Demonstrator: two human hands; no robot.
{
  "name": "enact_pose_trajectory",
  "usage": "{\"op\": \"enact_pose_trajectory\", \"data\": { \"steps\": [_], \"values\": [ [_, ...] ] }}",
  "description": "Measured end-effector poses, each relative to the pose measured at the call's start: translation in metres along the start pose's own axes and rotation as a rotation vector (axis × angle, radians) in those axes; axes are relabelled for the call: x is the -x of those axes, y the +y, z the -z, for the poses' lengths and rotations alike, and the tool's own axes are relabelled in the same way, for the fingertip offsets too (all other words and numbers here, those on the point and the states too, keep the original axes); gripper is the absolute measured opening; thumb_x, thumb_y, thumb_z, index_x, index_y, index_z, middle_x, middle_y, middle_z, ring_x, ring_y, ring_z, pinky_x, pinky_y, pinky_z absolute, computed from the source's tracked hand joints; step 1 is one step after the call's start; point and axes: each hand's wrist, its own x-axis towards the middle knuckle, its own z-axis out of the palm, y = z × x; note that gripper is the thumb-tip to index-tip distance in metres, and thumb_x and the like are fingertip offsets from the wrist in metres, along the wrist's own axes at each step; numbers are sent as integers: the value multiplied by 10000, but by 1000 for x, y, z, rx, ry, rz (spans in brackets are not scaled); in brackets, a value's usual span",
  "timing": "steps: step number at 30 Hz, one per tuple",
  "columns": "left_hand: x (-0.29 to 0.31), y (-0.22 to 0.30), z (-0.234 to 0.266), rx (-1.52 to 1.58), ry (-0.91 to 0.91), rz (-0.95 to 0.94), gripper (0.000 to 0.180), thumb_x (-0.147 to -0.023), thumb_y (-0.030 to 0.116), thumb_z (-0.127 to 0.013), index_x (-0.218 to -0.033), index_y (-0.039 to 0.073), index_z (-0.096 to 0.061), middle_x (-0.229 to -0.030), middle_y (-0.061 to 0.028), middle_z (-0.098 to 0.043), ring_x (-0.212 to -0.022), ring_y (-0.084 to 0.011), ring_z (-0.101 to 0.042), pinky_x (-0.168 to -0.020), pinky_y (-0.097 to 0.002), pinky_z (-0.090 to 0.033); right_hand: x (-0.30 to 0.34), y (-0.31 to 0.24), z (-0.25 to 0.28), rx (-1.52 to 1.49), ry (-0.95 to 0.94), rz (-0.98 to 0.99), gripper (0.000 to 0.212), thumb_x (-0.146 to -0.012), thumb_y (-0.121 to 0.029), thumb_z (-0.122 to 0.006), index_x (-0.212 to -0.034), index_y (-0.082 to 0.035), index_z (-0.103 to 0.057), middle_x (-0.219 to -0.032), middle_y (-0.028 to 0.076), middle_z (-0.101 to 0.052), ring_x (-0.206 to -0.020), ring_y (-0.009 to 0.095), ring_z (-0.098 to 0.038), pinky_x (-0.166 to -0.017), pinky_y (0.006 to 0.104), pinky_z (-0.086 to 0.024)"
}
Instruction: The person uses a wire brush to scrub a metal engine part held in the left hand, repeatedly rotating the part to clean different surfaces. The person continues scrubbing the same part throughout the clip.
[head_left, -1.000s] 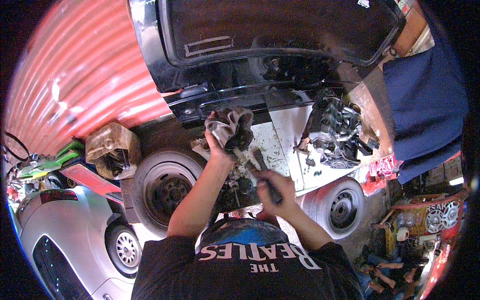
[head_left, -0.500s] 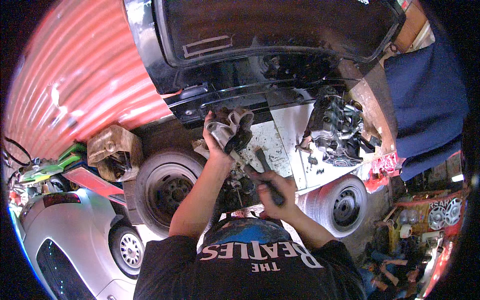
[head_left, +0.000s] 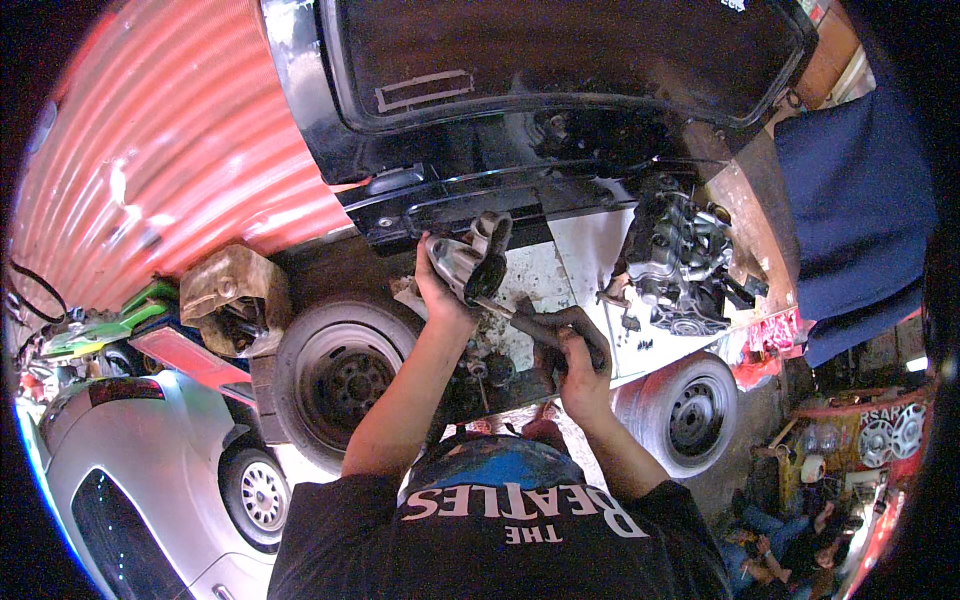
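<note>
My left hand (head_left: pixel 437 292) is wrapped round the left side of a silver-grey cast metal car part (head_left: pixel 468 260) with rounded, hollow ends, tilted above the bench. My right hand (head_left: pixel 585 378) is closed on a dark-handled tool (head_left: pixel 535 328) with a slim metal tip. That tip points up and left and meets the lower edge of the metal part. Another dark, curved shape shows at my right fingers; whether it belongs to the tool I cannot tell.
A worktop with a stained pale surface (head_left: pixel 535 275) lies beyond my hands, and an engine (head_left: pixel 680 255) rests on its right. Wheels with tyres (head_left: pixel 345 375) (head_left: pixel 690 415) stand either side. A cut-open container (head_left: pixel 230 300) is at left, a black car (head_left: pixel 450 150) behind, a silver car (head_left: pixel 140 480) lower left.
My right hand has shifted right and slightly up, and the tool has swung from steep to more level, its tip at the metal part. My left hand keeps its hold on the part.
</note>
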Motion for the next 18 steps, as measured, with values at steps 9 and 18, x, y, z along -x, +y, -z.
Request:
{"op": "enact_pose_trajectory", "data": {
  "steps": [9,18],
  "values": [
    [3,4,-3,-184,54,-81,543,-953,510,-431,-1267,86,-557,-1181,-119,-658,-1052,-292,-646,-921,-416,-521,0,6,1,-393,-2,-295,325,-994,-354,-466,-1077,-72,-603,-753,49,-629,-518,127,-547,-444,261,-388],
    [-4,10,12,-331,118,-268,439,-976,408,-499,-1283,99,-549,-1172,-79,-646,-1036,-252,-638,-901,-395,-512,4,4,7,-429,202,-155,338,-983,-419,-467,-988,-101,-582,-712,58,-579,-554,151,-512,-491,288,-411]
  ]
}}
